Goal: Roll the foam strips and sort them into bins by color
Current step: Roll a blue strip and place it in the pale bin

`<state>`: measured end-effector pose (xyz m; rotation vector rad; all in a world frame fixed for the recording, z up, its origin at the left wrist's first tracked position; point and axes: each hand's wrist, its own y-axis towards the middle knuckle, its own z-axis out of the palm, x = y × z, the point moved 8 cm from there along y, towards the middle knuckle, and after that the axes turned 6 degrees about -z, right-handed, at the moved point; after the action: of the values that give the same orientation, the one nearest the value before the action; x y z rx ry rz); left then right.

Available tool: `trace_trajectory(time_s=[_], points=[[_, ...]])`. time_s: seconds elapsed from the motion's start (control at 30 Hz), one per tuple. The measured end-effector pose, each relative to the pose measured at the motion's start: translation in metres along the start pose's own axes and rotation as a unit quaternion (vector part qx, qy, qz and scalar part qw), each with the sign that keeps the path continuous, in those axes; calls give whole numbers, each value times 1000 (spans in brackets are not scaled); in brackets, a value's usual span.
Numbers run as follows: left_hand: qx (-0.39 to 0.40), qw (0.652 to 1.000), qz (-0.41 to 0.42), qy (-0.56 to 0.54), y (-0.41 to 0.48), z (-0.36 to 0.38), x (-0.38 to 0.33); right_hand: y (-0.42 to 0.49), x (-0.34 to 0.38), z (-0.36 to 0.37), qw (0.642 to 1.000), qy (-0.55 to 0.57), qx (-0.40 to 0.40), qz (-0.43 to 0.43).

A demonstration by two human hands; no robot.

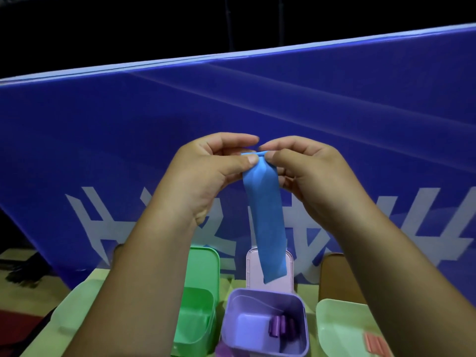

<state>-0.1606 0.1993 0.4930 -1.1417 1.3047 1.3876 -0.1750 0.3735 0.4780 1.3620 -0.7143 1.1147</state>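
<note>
A blue foam strip (265, 215) hangs down in front of me, its top edge curled over into a small roll. My left hand (206, 173) pinches the left end of that top edge between thumb and fingers. My right hand (306, 173) pinches the right end the same way. Below stand a green bin (203, 292) with its lid raised, a purple bin (304, 328) holding a few rolled purple strips (282, 327), and a pale green bin (332, 328) at the right with pink rolled strips (376, 343). The strip's lower end hangs above the purple bin's pink lid (289, 279).
A large blue board with white characters (360, 124) stands upright right behind the bins. A pale green tray edge (69, 310) shows at the lower left. A brown object (334, 276) sits behind the right bin. The bins rest on a light yellow-green tabletop (98, 276).
</note>
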Motion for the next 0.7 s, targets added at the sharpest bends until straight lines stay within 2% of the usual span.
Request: trace_trajectory(time_s=[0.47, 0.6, 0.7], points=[[-59, 989, 102, 89, -10, 8, -4, -7, 1, -5, 995, -86, -14, -40], [-51, 991, 91, 78, -8, 6, 1, -8, -3, -7, 999, -41, -7, 0], [-35, 994, 78, 73, -5, 5, 5, -8, -5, -9, 998, -58, 10, 16]])
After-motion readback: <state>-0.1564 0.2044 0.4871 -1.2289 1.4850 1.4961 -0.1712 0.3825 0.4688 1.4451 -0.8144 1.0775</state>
